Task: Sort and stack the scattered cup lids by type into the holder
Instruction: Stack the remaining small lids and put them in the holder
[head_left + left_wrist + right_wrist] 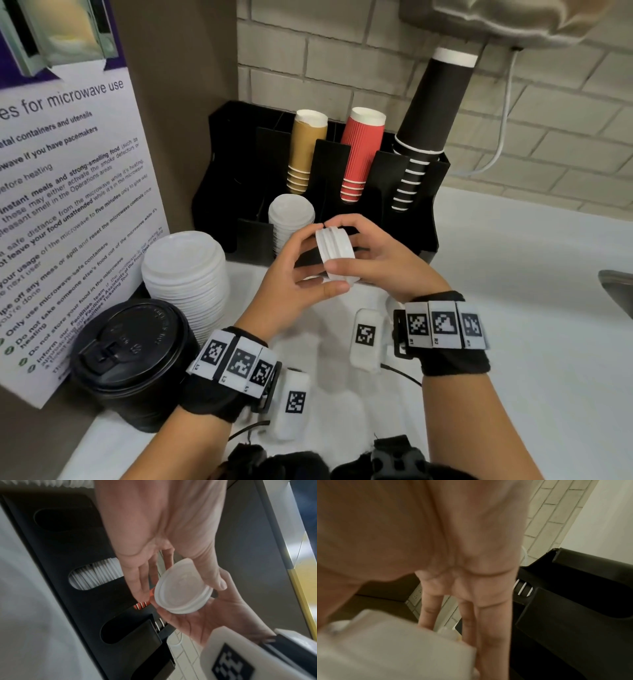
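Both hands hold a small stack of white lids (335, 254) on edge, just in front of the black holder (433, 212). My left hand (301, 263) grips it from the left, thumb along its lower rim. My right hand (371, 253) curls round it from the right and behind. The left wrist view shows the white lids (183, 588) pinched between thumb and fingers of the left hand (171, 566), with the right palm under them. A stack of white lids (291, 219) fills a front slot of the holder. The right wrist view shows the right hand (471, 601) by the holder (573, 615), lids hidden.
A tall loose stack of larger white lids (186, 274) stands on the counter at left, with black lids (130, 356) stacked in front of it. Tan (306, 150), red (361, 154) and black cups (421, 137) stand in the holder's back slots. A sign (68, 192) leans at left; a sink edge (616, 287) lies at right.
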